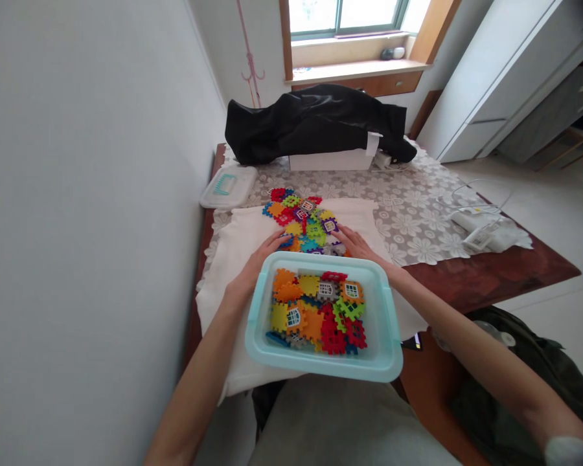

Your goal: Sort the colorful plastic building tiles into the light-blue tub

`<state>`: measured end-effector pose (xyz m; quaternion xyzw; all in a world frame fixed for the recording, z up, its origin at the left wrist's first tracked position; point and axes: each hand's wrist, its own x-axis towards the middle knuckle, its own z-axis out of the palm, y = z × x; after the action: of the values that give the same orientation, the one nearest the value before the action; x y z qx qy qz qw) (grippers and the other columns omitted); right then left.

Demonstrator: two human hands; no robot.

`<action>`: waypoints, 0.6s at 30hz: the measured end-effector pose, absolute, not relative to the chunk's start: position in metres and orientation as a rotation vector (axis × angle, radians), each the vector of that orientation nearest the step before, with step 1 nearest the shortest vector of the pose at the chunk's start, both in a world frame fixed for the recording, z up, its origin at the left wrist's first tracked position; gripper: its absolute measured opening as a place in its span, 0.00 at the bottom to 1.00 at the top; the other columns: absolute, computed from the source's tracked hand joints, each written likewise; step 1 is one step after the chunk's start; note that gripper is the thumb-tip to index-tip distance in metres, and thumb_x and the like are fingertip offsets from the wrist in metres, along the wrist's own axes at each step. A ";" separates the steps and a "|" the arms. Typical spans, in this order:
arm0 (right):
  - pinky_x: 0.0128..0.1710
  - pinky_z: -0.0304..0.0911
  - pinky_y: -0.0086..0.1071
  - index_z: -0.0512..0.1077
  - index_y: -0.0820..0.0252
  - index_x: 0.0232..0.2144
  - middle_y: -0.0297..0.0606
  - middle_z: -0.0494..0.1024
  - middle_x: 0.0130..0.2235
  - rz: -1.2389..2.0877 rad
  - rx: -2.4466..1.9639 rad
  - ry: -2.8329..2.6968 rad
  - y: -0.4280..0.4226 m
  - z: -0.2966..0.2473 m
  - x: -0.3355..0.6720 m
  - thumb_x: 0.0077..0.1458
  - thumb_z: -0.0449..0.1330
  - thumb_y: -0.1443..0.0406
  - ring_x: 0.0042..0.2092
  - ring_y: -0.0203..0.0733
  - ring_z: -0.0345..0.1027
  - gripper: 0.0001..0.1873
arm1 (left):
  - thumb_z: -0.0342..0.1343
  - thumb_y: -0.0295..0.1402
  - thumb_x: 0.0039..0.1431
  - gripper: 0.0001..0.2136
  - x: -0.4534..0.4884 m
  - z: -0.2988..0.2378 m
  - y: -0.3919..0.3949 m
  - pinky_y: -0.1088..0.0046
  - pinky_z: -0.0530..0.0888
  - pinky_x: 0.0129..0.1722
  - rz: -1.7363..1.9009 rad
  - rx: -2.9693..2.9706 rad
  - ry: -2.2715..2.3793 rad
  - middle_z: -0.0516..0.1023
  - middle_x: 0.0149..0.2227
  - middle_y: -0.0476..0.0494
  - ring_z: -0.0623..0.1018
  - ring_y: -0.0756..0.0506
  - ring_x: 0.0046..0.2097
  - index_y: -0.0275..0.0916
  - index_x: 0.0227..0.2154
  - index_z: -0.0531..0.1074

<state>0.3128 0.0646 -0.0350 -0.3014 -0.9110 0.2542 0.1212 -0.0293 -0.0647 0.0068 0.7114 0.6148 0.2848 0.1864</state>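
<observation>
A light blue plastic tub (323, 371) stands close to my body, partly filled with colourful interlocking plastic tiles (313, 323) in orange, yellow, red, green and grey, some with white window inserts. Just beyond its far rim, more such tiles lie in a loose pile (291, 215) on a white cloth (216, 299). My left hand (264, 251) reaches past the tub's left side, fingers stretched out at the pile's left edge near a blue tile. On the other side, my right hand (358, 244) lies with fingers extended against the pile's right edge, by a purple window tile (330, 225). Both palms are partly hidden.
A clear lid with a teal handle (229, 188) lies at the table's left, by the wall (102, 194). Black fabric (315, 123) covers a white box at the back. A plastic-wrapped item (488, 230) rests on the floral tablecloth (412, 207) at right.
</observation>
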 end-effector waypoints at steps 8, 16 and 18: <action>0.82 0.39 0.63 0.55 0.52 0.80 0.48 0.49 0.83 0.589 -0.702 -2.784 0.067 -0.025 0.264 0.72 0.60 0.50 0.83 0.59 0.41 0.41 | 0.64 0.37 0.67 0.32 -0.033 -0.019 -0.023 0.50 0.60 0.80 0.525 2.172 1.635 0.62 0.79 0.37 0.62 0.32 0.79 0.45 0.73 0.69; 0.77 0.57 0.61 0.67 0.55 0.73 0.49 0.64 0.77 0.449 -0.709 -2.593 0.086 -0.029 0.231 0.64 0.67 0.44 0.77 0.62 0.58 0.42 | 0.73 0.45 0.61 0.39 -0.023 -0.011 -0.003 0.50 0.68 0.76 0.677 2.199 1.713 0.69 0.74 0.32 0.70 0.31 0.74 0.42 0.73 0.69; 0.76 0.59 0.59 0.68 0.55 0.72 0.49 0.66 0.76 0.448 -0.721 -2.544 0.091 -0.028 0.229 0.65 0.66 0.44 0.75 0.60 0.61 0.41 | 0.71 0.48 0.63 0.38 -0.021 -0.008 -0.001 0.50 0.69 0.74 0.723 2.182 1.735 0.71 0.73 0.33 0.71 0.32 0.73 0.43 0.72 0.69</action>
<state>0.2285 0.0914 -0.0278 -0.2618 -0.9236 0.1626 0.2279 -0.0214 -0.0015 -0.0085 0.7512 0.5973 0.2490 0.1302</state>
